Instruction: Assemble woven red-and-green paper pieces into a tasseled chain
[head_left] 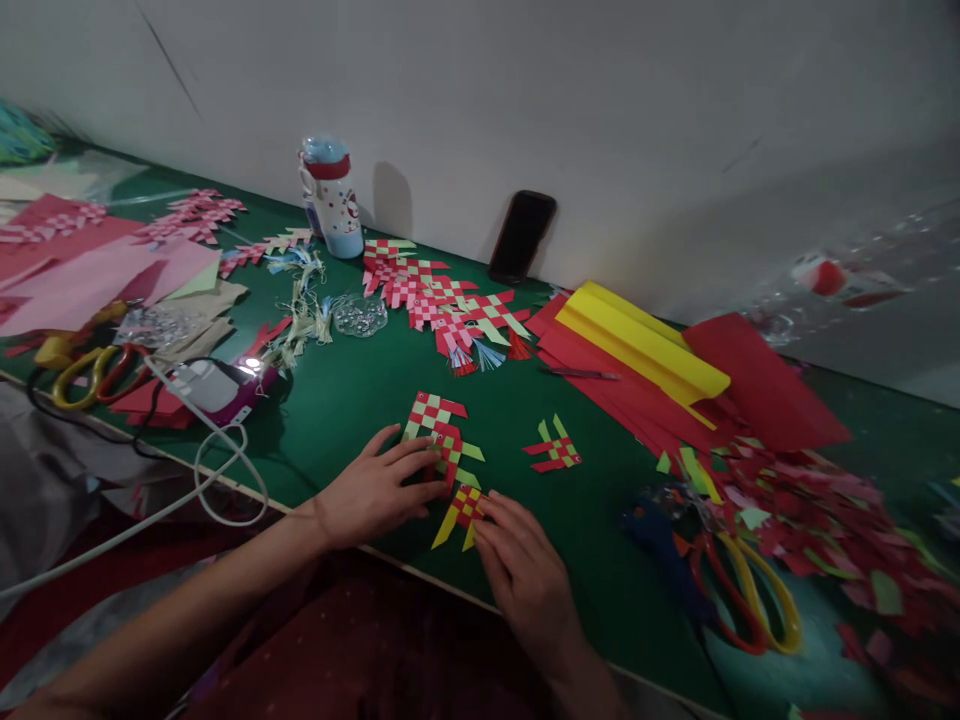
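Note:
Both hands are over the green table near its front edge. My left hand [382, 482] has its fingers spread, with fingertips resting on a red and pale-green woven paper fish [435, 410]. Fingers together, my right hand [525, 570] holds the right edge of a small yellow and red woven paper fish [466, 505]. The yellow fish lies just below the green and red ones, its strips pointing toward me. Part of the woven pieces is hidden under my left fingers. To the right, a separate small red and green woven paper fish [555, 448] lies flat.
Strings of woven paper fish [435, 300] lie behind, near a bottle [336, 205] and a phone [523, 235] against the wall. Red and yellow paper [637, 345], scissors [750, 590], a dark-blue glue gun [664, 550] and scraps [810, 520] are right. A cabled lamp [225, 385] stands left.

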